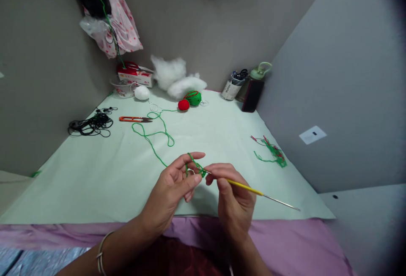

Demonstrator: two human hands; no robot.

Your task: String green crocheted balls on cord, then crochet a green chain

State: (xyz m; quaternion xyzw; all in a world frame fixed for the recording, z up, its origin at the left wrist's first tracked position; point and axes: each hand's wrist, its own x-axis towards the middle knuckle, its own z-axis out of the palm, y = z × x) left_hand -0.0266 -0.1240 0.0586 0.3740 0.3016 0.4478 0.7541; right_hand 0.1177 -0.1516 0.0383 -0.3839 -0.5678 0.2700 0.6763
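Note:
A small green crochet piece is pinched between the thumb and fingers of my left hand. Green yarn runs from the table up to this hand and loops over its raised index finger. My right hand grips a crochet hook by its yellow handle, with the bare metal end sticking out to the lower right. The hook's working tip meets the green stitches between my two hands; fingers and yarn partly hide it.
Orange thread snips and a black yarn tangle lie left. Behind are white stuffing, a red ball and a green ball. A phone leans at back right; green and red yarn scraps lie right.

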